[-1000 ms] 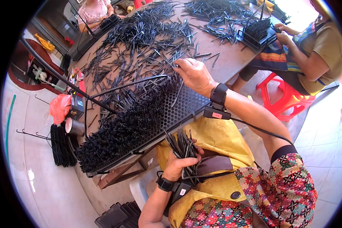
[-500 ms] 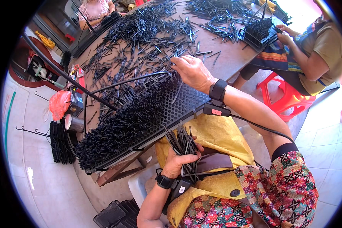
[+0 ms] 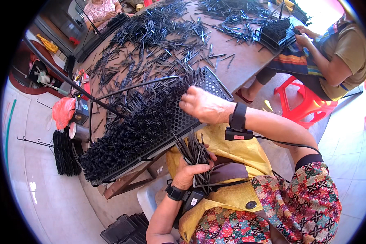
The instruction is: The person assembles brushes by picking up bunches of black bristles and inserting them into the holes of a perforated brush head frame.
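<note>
In my left hand (image 3: 186,174) I grip a bundle of thin black strips (image 3: 194,153), held upright above my lap with the ends fanned out. My right hand (image 3: 203,105) is over the near edge of a long black perforated tray (image 3: 175,127). Its fingers are bent and pressed together; whatever they pinch is hidden from view. Dense rows of curled black pieces (image 3: 126,142) stand in the tray's left and middle part, while bare holes show at its right end and along the near side.
Heaps of loose black strips (image 3: 150,32) cover the table (image 3: 244,61). A black rod frame (image 3: 63,77) rises over the tray. Two people work at other trays (image 3: 272,36). A red stool (image 3: 297,101) stands at right, a can (image 3: 78,132) at left, stacked black trays (image 3: 124,229) below.
My right hand has moved down and toward me, from the tray's far side to its near edge, uncovering the tray's right end. My left hand and its bundle have stayed put.
</note>
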A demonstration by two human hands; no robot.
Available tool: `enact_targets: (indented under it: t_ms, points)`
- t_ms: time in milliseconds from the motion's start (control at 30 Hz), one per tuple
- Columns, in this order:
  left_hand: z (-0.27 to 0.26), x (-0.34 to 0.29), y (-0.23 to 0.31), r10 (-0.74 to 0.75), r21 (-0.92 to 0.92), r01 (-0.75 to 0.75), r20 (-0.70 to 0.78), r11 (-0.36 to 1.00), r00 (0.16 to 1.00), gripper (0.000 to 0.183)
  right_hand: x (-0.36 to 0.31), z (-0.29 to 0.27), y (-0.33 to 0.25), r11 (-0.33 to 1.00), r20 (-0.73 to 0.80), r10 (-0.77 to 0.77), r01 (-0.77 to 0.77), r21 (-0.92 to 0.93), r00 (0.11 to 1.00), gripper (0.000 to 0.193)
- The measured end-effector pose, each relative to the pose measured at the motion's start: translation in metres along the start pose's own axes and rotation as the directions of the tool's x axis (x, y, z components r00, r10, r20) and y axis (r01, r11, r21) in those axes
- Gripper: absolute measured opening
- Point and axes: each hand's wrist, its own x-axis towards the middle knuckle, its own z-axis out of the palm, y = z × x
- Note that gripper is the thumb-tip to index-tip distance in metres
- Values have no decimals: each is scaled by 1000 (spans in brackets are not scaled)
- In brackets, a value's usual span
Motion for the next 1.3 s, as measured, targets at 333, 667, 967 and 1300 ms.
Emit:
enact_targets:
  t_ms: [333, 667, 967, 1300]
  points:
    - [0, 1, -1, 8, -10, -8, 3, 1000, 1000, 60, -7, -16, 13, 989, -105, 110, -119, -87, 988, 44]
    - [0, 3, -3, -7, -20, 7, 4, 1000, 1000, 60, -7, -7, 53, 765, -610, 642, -337, 549, 465, 13]
    - [0, 2, -4, -7, 17, 8, -15, 1000, 1000, 64, 1, 3, 57, 952, -654, 283, -287, 105, 702, 19]
    - [1, 3, -2, -7, 28, 7, -3, 1000, 1000, 61, 12, 3, 54, 945, -375, 287, -325, -40, 882, 19]
